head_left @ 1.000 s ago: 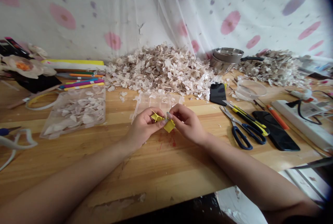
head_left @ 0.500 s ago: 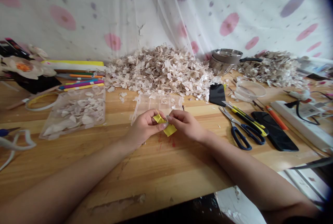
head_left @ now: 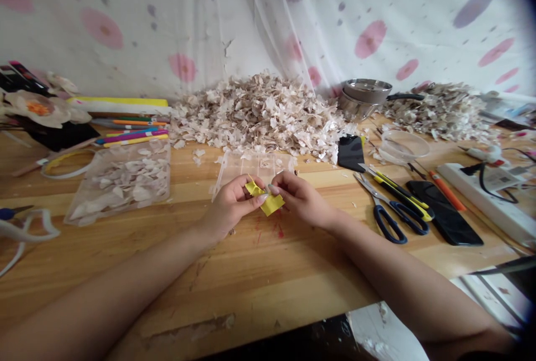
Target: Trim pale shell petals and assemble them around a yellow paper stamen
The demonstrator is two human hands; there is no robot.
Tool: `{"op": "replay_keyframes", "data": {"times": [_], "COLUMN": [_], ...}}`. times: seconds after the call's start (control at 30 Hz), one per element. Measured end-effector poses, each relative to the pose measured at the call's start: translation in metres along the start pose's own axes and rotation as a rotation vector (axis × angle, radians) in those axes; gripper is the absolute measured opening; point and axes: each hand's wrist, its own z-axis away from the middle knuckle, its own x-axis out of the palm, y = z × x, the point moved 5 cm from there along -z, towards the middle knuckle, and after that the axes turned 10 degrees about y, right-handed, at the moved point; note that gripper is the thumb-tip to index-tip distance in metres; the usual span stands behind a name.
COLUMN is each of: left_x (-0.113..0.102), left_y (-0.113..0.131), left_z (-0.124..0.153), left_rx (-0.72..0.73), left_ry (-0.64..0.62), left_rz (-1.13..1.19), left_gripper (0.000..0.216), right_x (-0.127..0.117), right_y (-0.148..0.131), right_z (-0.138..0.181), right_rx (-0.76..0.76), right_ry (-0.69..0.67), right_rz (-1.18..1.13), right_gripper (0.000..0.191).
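A small yellow strip (head_left: 272,205), creased and thin like paper or cloth, is held between my two hands above the middle of the table. My left hand (head_left: 231,203) pinches its left part between thumb and fingers. On the other side, my right hand (head_left: 302,200) has its fingertips closed at the strip's upper edge; whether something tiny lies between them is hidden. Just behind the hands lies a clear plastic compartment box (head_left: 255,166), partly covered by them.
A large heap of pale dried flakes (head_left: 259,115) lies behind. To the left is a clear tray of petals (head_left: 125,179), near coloured pens (head_left: 132,136). Scissors (head_left: 391,213), a utility knife (head_left: 397,193), a black phone (head_left: 444,213) and a power strip (head_left: 489,199) lie right.
Both hands stay close together at the same spot. My right fingertips have shifted slightly up, and the yellow strip has turned a little between the hands.
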Motion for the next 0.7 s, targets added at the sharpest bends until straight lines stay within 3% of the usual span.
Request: {"op": "replay_keyframes", "data": {"times": [0.1,0.57,0.7], "left_x": [-0.002,-0.002,0.0], "left_y": [0.0,-0.003,0.0], "left_z": [0.0,-0.002,-0.002], "left_rx": [-0.01,0.024,0.029], "left_ry": [0.003,-0.009,-0.011], "left_rz": [0.022,0.076,0.096], "left_gripper": [0.021,0.019,0.022], "right_x": [-0.002,-0.004,-0.005], "right_y": [0.0,0.007,0.003], "right_z": [0.0,-0.002,-0.002], "right_rx": [-0.119,-0.099,-0.102], "right_ry": [0.069,0.118,0.101], "right_rz": [0.036,-0.198,-0.129], "right_gripper": [0.01,0.009,0.011]}}
